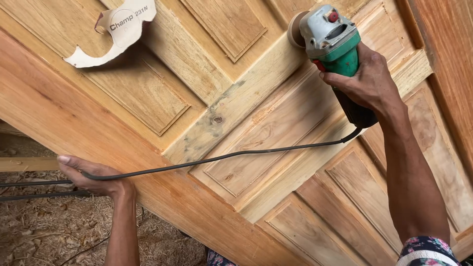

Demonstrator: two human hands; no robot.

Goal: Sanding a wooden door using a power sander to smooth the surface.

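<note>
Wood fills nearly my whole view: a panelled wooden door (276, 123) lying flat across the frame, its raised panels and rails running on a slant. I take that door as my landmark. Below its near edge, at lower left, I see a floor of wood shavings (44, 231).

My right hand (367, 81) is wrapped around the body of a green and grey power sander (332, 39), gripping it firmly. The tool sits near the door's far end, toward the upper right, with its round sanding pad (295, 28) pressed against the pale cross rail there. The sander's long axis runs from the pad back down toward my wrist, roughly along my forearm.

A black power cord (221, 157) leaves the tail of the sander and sweeps leftward across the door's middle panels to the near edge. My left hand (93, 177) is there, just off the door's lower left side, fingers curled loosely around the cord and holding it up. So the tool lies well apart from my left hand, up and to the right; my right hand is the one on it.

On the door's upper left panel lies a torn white sanding disc (118, 32), well clear of both hands. I see no containers anywhere on or around the door.
</note>
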